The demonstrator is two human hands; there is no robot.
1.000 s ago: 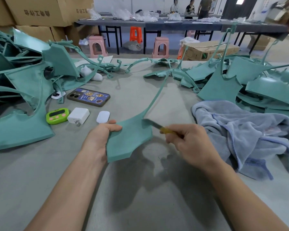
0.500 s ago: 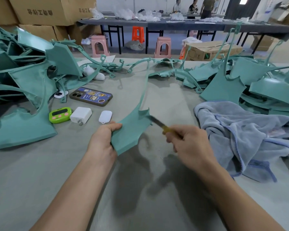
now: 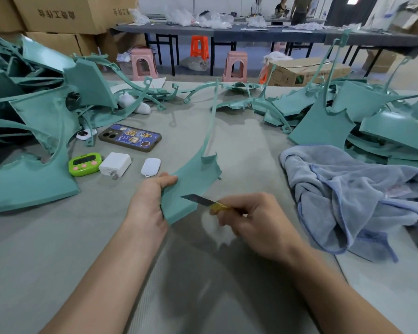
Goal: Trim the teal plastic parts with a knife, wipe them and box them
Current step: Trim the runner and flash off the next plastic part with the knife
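Note:
My left hand (image 3: 149,203) grips the near edge of a teal plastic part (image 3: 193,179), a flat panel with a long thin arm rising toward the far side of the table. The part stands tilted above the grey table (image 3: 58,249). My right hand (image 3: 253,220) holds a knife (image 3: 203,201) with a yellow handle; its blade lies across the panel's lower right face. A blue-grey towel (image 3: 348,196) lies crumpled to the right. Piles of teal parts sit at the left (image 3: 34,121) and right (image 3: 348,112).
A phone (image 3: 130,137), a green timer (image 3: 83,163), a white charger (image 3: 115,164) and a small white fob (image 3: 150,166) lie left of the held part. Cardboard boxes (image 3: 65,13) stack at the back left. Stools, another table and people stand beyond.
My left hand has turned the part so its thin arm stands more upright. The knife has moved down from the panel's upper corner to its lower right face.

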